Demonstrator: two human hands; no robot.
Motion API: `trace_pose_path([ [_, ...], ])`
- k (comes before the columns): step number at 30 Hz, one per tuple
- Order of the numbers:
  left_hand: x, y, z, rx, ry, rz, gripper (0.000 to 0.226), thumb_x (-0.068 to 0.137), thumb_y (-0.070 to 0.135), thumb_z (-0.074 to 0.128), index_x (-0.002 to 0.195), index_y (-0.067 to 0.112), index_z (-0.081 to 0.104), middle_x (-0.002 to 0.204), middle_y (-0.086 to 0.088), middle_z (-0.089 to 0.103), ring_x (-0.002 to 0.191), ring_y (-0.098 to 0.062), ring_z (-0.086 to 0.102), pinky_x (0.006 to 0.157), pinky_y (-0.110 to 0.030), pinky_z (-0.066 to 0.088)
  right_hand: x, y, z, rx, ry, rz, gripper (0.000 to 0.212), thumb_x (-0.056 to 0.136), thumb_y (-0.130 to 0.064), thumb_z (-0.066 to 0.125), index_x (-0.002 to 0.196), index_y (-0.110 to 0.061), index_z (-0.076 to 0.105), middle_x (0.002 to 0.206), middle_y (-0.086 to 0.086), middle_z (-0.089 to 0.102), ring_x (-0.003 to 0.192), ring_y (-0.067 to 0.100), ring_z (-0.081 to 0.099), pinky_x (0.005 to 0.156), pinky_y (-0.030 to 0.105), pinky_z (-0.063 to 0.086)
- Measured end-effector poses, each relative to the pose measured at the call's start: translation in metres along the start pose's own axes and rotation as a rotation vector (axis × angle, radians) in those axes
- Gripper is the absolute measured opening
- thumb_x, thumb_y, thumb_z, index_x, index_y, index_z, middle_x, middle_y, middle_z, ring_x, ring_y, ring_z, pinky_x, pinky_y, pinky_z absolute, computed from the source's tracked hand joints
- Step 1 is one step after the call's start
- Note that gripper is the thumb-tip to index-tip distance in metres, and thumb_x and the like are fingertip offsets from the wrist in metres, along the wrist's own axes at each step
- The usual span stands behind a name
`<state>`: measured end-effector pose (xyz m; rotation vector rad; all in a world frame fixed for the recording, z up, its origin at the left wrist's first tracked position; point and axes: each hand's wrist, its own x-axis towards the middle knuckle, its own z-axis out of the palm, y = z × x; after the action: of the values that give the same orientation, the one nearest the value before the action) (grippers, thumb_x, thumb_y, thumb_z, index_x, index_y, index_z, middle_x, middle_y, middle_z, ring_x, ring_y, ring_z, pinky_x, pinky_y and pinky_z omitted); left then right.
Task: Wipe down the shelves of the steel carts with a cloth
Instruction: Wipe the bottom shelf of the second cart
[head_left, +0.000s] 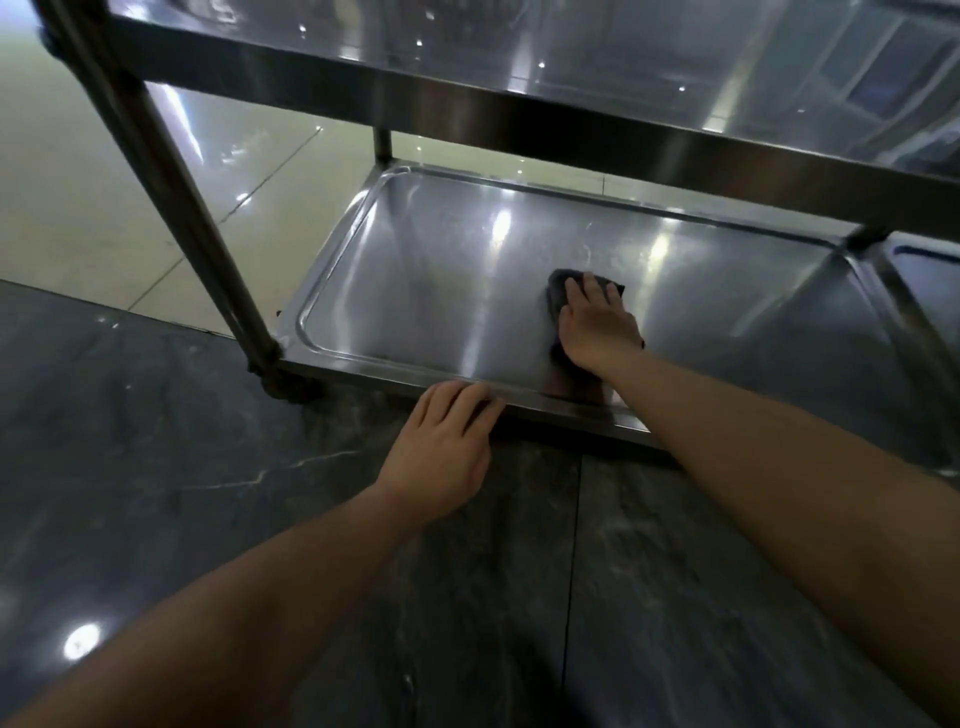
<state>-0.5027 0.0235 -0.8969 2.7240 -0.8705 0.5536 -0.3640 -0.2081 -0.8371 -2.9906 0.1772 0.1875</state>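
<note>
— Both bare forearms reach in from the bottom edge, over the dark marble floor (208, 467). What sits at the end of them?

— On the right, the cloth (558, 291). It is dark grey, lying flat on the lower shelf (441, 291) of the steel cart (519, 111), a bit right of the shelf's middle and nearer its front rim than its back.

— And the shelf holds anything else?

— Only the cloth and the hand on it show in that shallow tray.

— How do the fingers lie?

— The right hand (597, 322) presses the cloth with fingers straight and slightly spread; cloth peeks out beyond the fingertips and along the thumb side. The left hand (441, 441) rests on the shelf's front rim, fingers loosely bent over the edge, holding nothing.

— Beyond that?

— A cart leg (208, 234) stands at the left corner, pale floor tiles (78, 182) behind, and a second tray's edge (930, 270) just right.
</note>
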Motion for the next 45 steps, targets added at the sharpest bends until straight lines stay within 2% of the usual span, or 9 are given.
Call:
trace_pose_path([
  [4,-0.006,-0.018,-0.011,0.042,0.021,-0.039,0.05,0.094,0.027,0.05,0.14,0.007,0.057,0.138,-0.013,0.052,0.127,-0.036,0.046,0.11,-0.052,0.042,0.014,-0.019,-0.004,0.041,-0.039,-0.001,0.055,0.107,-0.037,0.019,0.16,-0.027,0.011,0.169,-0.003,-0.002,0.154,0.032,-0.004,0.121,0.053,0.017],
  [10,-0.007,-0.021,-0.018,0.047,-0.088,-0.198,0.055,0.093,0.031,0.043,0.143,0.011,0.055,0.138,-0.012,0.052,0.132,-0.036,0.045,0.11,-0.053,0.042,0.011,-0.037,0.004,0.039,-0.042,-0.085,0.056,0.107,-0.039,0.019,0.16,-0.028,0.01,0.169,-0.005,-0.003,0.154,0.03,-0.004,0.121,0.052,0.017],
  [15,-0.002,-0.026,-0.023,0.068,-0.106,-0.158,0.053,0.093,0.032,0.042,0.14,0.011,0.058,0.135,-0.013,0.054,0.127,-0.036,0.046,0.109,-0.051,0.04,-0.03,-0.03,0.012,0.01,-0.004,-0.193,0.055,0.107,-0.038,0.022,0.16,-0.025,0.013,0.169,-0.002,0.001,0.154,0.031,0.002,0.118,0.052,0.023],
  [23,-0.002,-0.043,-0.022,0.066,-0.043,-0.16,0.045,0.094,0.026,0.047,0.133,0.009,0.061,0.13,-0.013,0.055,0.121,-0.036,0.048,0.104,-0.049,0.044,-0.09,-0.025,0.023,0.024,-0.018,-0.291,0.057,0.107,-0.041,0.02,0.161,-0.024,0.013,0.169,-0.002,-0.002,0.154,0.03,0.001,0.121,0.05,0.018],
  [32,-0.016,-0.053,-0.01,0.074,0.016,-0.164,0.047,0.094,0.026,0.048,0.136,0.007,0.06,0.134,-0.015,0.057,0.127,-0.038,0.051,0.11,-0.05,0.041,-0.073,-0.077,0.034,-0.011,0.002,-0.393,0.054,0.107,-0.04,0.018,0.16,-0.026,0.014,0.169,-0.004,0.0,0.154,0.03,0.002,0.121,0.049,0.022],
  [37,-0.017,-0.055,0.001,0.058,0.09,-0.165,0.046,0.093,0.022,0.052,0.133,0.005,0.063,0.134,-0.017,0.059,0.127,-0.04,0.053,0.11,-0.053,0.041,-0.019,-0.08,0.028,-0.016,0.017,-0.311,0.055,0.106,-0.04,0.02,0.159,-0.026,0.018,0.168,-0.005,0.006,0.154,0.028,0.008,0.117,0.051,0.028],
  [42,-0.02,-0.055,0.006,0.07,0.075,-0.173,0.05,0.092,0.024,0.055,0.137,0.004,0.059,0.137,-0.019,0.056,0.13,-0.042,0.05,0.11,-0.057,0.039,0.029,-0.08,0.014,0.05,0.005,-0.126,0.055,0.107,-0.039,0.018,0.16,-0.027,0.014,0.169,-0.005,0.002,0.154,0.029,0.002,0.12,0.051,0.018],
  [45,-0.021,-0.054,0.009,0.091,0.064,-0.183,0.052,0.091,0.025,0.055,0.139,0.005,0.057,0.139,-0.018,0.054,0.132,-0.042,0.047,0.112,-0.057,0.038,0.04,-0.095,0.015,0.076,-0.008,-0.101,0.055,0.107,-0.038,0.017,0.16,-0.027,0.012,0.169,-0.005,0.0,0.154,0.031,-0.002,0.12,0.052,0.014],
])
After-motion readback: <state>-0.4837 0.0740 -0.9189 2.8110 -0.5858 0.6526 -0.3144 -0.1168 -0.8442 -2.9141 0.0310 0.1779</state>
